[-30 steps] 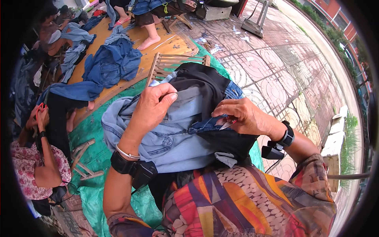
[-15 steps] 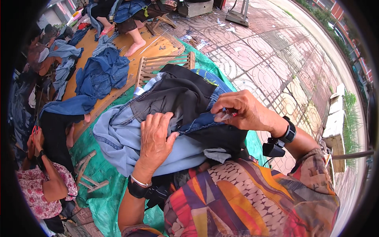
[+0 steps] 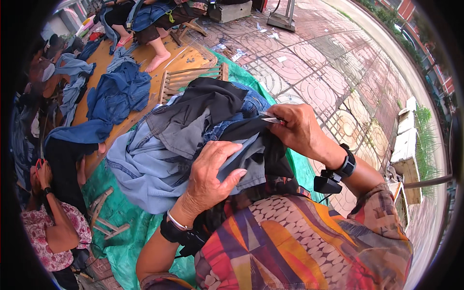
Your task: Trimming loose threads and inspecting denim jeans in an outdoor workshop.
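Note:
A heap of denim garments (image 3: 145, 164) with light-blue, dark-blue and black parts lies across my lap. Over it my left hand (image 3: 210, 171) is open, its thumb and fingers apart, near a grey pocket-like flap (image 3: 247, 169). My right hand (image 3: 302, 130) is closed round a small pair of scissors (image 3: 273, 120), whose metal blades point left, next to the edge of a black cloth piece (image 3: 246, 126). The handles are mostly hidden in my palm. Whether my right fingers also pinch the cloth I cannot tell.
A slatted wooden stool (image 3: 188, 79) stands beyond the garments on green sheeting (image 3: 241, 72). More jeans (image 3: 118, 92) lie on a wooden board (image 3: 164, 72). At the left a person holds red-handled scissors (image 3: 39, 165). Another person's bare foot (image 3: 158, 60) rests on the board.
My left hand has moved right and spread its thumb. My right hand has shifted slightly up, so the blades now show clearly. The cloth between my hands has been rearranged, exposing a grey flap.

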`<state>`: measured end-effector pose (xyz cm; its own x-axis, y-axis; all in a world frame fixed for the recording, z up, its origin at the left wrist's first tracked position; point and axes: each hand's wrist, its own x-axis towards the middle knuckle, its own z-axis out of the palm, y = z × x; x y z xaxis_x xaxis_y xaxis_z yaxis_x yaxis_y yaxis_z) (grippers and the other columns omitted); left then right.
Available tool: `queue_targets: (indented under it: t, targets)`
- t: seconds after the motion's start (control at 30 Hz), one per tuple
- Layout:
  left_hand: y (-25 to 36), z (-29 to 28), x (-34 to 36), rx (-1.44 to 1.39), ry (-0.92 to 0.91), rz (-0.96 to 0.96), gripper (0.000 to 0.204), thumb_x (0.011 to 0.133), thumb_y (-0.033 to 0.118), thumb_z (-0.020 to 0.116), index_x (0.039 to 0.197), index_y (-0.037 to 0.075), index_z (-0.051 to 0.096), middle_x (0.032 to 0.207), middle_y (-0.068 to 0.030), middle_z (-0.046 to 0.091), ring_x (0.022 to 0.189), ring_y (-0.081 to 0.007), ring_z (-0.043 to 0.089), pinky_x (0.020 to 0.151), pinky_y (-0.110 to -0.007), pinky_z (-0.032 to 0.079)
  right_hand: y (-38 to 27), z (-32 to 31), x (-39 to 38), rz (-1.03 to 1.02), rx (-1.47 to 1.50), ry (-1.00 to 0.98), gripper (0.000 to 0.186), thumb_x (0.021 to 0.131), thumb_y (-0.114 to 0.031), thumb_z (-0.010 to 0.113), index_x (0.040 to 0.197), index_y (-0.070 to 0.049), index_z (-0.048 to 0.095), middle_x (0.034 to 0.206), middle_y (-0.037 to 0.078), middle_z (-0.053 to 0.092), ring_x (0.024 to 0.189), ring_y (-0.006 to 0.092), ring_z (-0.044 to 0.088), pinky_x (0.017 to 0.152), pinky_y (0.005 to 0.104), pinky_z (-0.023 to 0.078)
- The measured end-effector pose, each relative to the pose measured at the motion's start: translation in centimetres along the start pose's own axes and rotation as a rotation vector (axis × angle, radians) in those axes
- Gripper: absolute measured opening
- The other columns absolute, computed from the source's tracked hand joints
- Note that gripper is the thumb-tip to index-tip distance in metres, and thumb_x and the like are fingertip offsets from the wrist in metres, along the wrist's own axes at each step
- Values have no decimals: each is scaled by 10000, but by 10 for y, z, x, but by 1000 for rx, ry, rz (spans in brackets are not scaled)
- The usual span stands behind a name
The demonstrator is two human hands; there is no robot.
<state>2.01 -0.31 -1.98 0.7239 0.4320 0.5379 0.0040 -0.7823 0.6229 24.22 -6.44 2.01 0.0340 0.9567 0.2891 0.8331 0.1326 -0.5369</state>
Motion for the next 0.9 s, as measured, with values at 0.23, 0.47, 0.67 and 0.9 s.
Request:
queue_targets:
  t: [0.23,0.47,0.67,0.9]
  targets:
    - [-6,-11,21,176,45,-93,345,700,10,657,1028,5,550,936,-145,566,871,-319,548,750,-352,448,-4,-11,41,-101,181,28,185,670,-6,665,846,12,609,699,170,593,682,291,606,599,333,450]
    - [-16,-45,39,-20,257,-289,92,818,52,584,824,-41,586,659,-73,563,615,-122,503,593,-264,407,-4,-23,54,-241,78,-55,211,669,55,618,865,3,559,727,136,570,718,289,587,618,348,450]
    - [-27,-53,36,-400,307,-482,81,843,49,569,859,-27,592,732,38,531,672,-46,447,617,-206,360,7,-25,56,-388,-68,91,238,633,98,562,837,-10,503,761,138,537,762,336,559,637,386,450]
    - [-23,-48,16,-862,371,-584,107,862,83,571,925,0,596,792,33,573,728,-34,494,699,-174,382,34,-11,67,-221,10,255,211,641,111,540,814,-6,513,778,158,545,742,351,557,617,386,440]
